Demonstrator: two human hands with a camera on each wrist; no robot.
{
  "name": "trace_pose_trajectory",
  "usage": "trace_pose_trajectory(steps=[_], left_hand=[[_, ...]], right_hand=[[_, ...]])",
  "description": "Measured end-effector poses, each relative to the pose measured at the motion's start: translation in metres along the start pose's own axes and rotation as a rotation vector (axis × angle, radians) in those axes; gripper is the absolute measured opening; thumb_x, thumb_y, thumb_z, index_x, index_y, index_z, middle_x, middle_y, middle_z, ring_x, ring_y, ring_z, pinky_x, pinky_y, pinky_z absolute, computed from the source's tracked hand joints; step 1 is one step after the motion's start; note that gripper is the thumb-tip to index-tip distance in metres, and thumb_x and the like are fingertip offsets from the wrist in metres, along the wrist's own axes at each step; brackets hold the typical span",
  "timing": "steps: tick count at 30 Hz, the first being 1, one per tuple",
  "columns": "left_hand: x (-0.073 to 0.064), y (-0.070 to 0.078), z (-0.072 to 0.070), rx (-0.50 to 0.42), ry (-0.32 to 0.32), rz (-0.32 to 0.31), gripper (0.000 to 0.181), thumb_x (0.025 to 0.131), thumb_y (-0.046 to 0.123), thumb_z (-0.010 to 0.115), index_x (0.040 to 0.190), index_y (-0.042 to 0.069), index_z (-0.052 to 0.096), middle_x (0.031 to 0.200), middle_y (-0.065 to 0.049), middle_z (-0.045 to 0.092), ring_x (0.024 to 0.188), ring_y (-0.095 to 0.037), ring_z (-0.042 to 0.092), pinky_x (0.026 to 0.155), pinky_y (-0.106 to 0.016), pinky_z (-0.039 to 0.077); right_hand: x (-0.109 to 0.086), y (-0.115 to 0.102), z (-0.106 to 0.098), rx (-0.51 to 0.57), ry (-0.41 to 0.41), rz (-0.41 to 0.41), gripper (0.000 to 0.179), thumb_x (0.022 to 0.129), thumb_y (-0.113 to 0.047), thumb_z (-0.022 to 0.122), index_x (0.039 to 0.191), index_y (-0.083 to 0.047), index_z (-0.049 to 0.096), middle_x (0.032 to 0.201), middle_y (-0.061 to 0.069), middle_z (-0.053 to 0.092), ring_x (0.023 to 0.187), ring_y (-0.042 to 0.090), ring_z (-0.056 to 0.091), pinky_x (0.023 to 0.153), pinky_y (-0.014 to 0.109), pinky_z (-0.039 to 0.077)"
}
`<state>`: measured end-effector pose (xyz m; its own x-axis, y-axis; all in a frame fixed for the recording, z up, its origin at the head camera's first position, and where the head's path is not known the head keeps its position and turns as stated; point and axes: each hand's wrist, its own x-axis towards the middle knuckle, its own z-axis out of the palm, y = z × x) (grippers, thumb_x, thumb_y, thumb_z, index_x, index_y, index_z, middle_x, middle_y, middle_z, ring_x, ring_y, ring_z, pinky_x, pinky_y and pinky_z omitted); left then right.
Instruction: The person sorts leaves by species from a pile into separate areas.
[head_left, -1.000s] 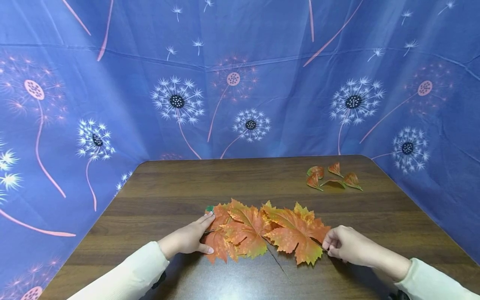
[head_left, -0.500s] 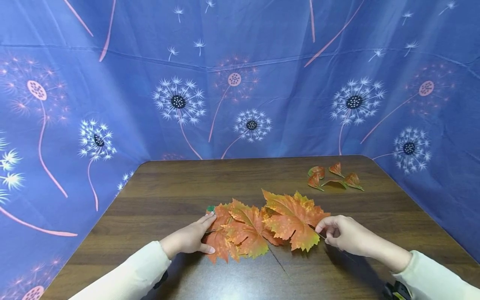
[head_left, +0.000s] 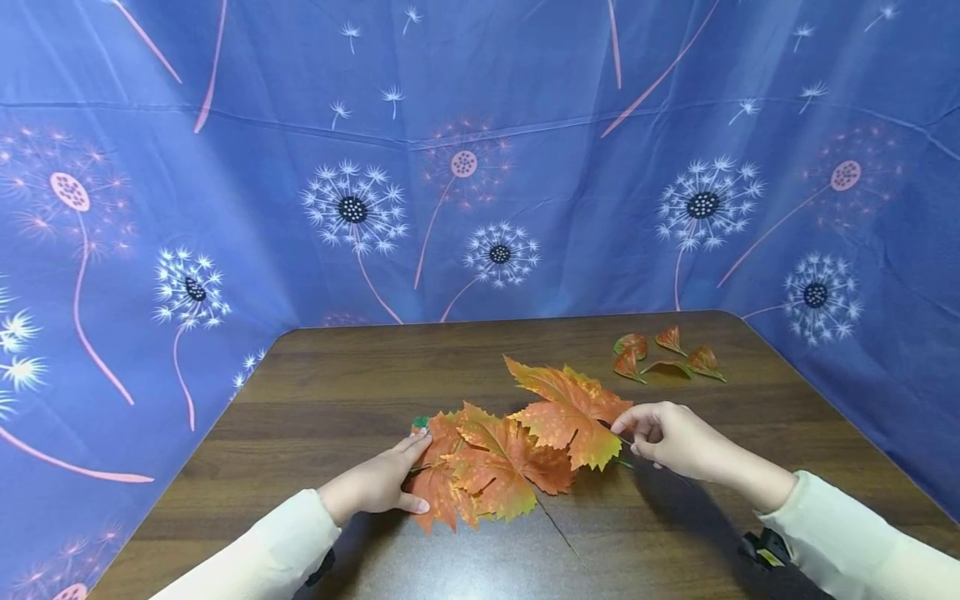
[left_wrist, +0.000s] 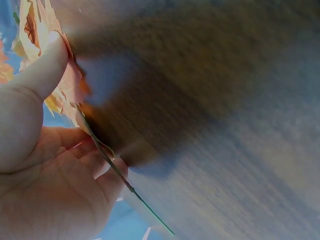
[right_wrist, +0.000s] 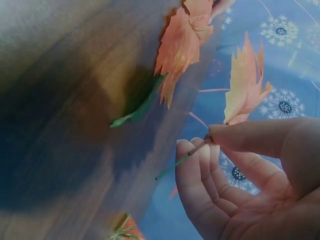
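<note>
Orange artificial maple leaves [head_left: 491, 467] lie overlapped in a pile at the middle of the table. My left hand [head_left: 375, 483] rests on the pile's left end, fingers and thumb spread over the leaves. In the left wrist view a thin stem [left_wrist: 125, 181] runs past its fingers. My right hand [head_left: 678, 437] pinches the stem of one maple leaf [head_left: 566, 417] between thumb and fingertips. That leaf is raised, tilted over the pile's right side. In the right wrist view its green stem end [right_wrist: 172, 167] sticks out past the fingers.
Several small red-green leaves [head_left: 628, 360] lie at the table's back right. A dark thin stem [head_left: 561, 533] extends from the pile toward the front. In the right wrist view a green leaf [right_wrist: 140, 109] lies beside the pile. A blue dandelion-print cloth [head_left: 420, 208] surrounds the table [head_left: 360, 358].
My right hand has lifted the pinched maple leaf off the right end of the pile and moved it left and away from me. The left hand has stayed in place.
</note>
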<state>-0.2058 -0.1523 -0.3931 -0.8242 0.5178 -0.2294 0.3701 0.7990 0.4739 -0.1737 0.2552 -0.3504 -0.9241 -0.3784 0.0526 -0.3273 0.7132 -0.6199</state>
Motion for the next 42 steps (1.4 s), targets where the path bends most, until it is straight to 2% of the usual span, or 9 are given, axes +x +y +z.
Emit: trace_pose_trajectory(steps=[6,15,26,32,37,42], left_hand=[[0.0,0.0,0.0,0.009,-0.005,0.016,0.097,0.078,0.03,0.079,0.151,-0.003,0.024,0.159,-0.021,0.02,0.145,-0.04,0.024,0.112,-0.056,0.029],[-0.001,0.001,-0.001,0.008,-0.013,0.031,0.096,0.078,0.029,0.079,0.15,-0.005,0.025,0.158,-0.023,0.019,0.145,-0.041,0.023,0.112,-0.056,0.028],[-0.002,0.007,-0.004,0.007,-0.014,0.013,0.097,0.078,0.029,0.079,0.151,-0.004,0.024,0.159,-0.023,0.02,0.145,-0.04,0.023,0.113,-0.055,0.028],[0.0,0.006,-0.003,0.027,-0.022,0.004,0.097,0.077,0.03,0.079,0.151,-0.003,0.025,0.159,-0.021,0.02,0.145,-0.039,0.024,0.112,-0.054,0.029],[0.001,0.004,0.0,0.026,-0.02,0.01,0.097,0.078,0.031,0.078,0.151,-0.002,0.025,0.159,-0.021,0.02,0.145,-0.039,0.024,0.113,-0.054,0.029],[0.002,0.003,0.002,0.034,-0.017,0.012,0.097,0.078,0.032,0.078,0.152,-0.002,0.024,0.159,-0.021,0.019,0.145,-0.039,0.024,0.113,-0.054,0.029]], right_hand=[[0.011,-0.001,-0.001,0.0,0.031,0.005,0.024,0.087,0.005,0.06,0.105,-0.007,0.069,0.072,0.004,0.06,0.055,0.013,0.057,0.049,0.025,0.049],[0.03,-0.006,-0.001,0.023,0.079,0.058,0.023,0.086,0.005,0.06,0.105,-0.005,0.068,0.069,0.003,0.061,0.059,0.02,0.06,0.05,0.027,0.051],[0.056,-0.005,0.004,0.058,0.156,0.175,0.014,0.088,0.002,0.059,0.098,0.002,0.069,0.073,0.007,0.065,0.064,0.021,0.065,0.054,0.032,0.055],[0.072,-0.001,0.006,0.036,0.189,0.195,0.012,0.087,-0.001,0.062,0.096,0.003,0.069,0.072,0.004,0.062,0.059,0.018,0.062,0.053,0.029,0.053],[0.083,0.006,0.01,-0.003,0.192,0.224,0.013,0.086,-0.004,0.063,0.096,0.002,0.07,0.074,0.004,0.062,0.062,0.012,0.056,0.055,0.027,0.047],[0.095,0.015,0.011,0.011,0.171,0.26,0.015,0.089,-0.005,0.061,0.099,0.003,0.069,0.08,0.009,0.064,0.062,0.013,0.058,0.055,0.027,0.049]])
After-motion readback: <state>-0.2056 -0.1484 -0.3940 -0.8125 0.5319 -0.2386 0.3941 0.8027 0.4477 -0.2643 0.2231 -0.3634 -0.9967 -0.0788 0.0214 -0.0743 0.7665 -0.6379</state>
